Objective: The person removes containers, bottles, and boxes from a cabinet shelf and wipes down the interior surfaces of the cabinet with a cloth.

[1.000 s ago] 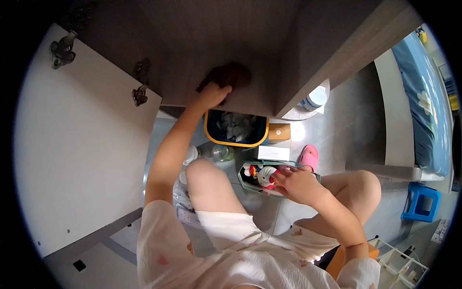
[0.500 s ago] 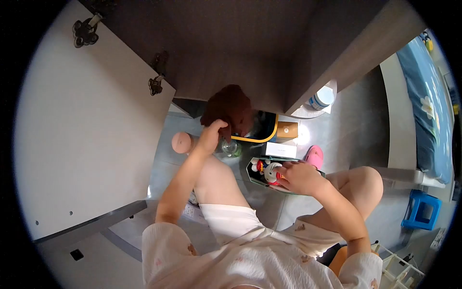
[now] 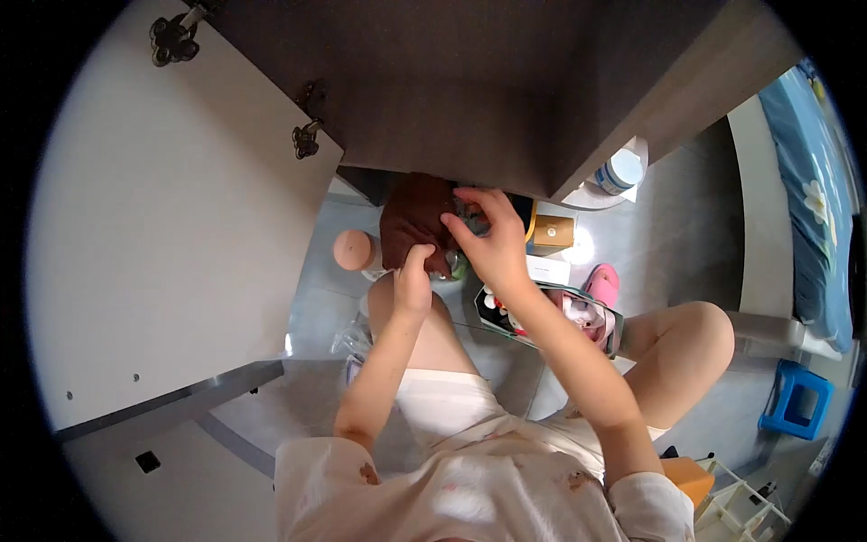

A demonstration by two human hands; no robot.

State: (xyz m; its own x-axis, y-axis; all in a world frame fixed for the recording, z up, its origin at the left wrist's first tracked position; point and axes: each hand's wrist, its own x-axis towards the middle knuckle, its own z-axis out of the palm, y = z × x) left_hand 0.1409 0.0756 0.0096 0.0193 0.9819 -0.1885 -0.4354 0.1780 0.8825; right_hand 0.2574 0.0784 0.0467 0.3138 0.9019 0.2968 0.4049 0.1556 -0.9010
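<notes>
A dark brown cloth hangs bunched just below the front edge of the cabinet. My left hand pinches its lower part. Over the bin, at the cloth's right side, my right hand has its thumb and fingers spread, with nothing between them. Part of the yellow-rimmed bin shows behind that hand. An open box holding a red and white toy and pink items lies under my right forearm.
The cabinet is above, its white door swung open on the left. A pink-lidded container, a brown box, a white box, a pink slipper and a blue stool stand on the floor.
The brown cloth has come out of the cabinet and down in my left hand. My right hand has left the toy in the open box and moved up and left beside the cloth.
</notes>
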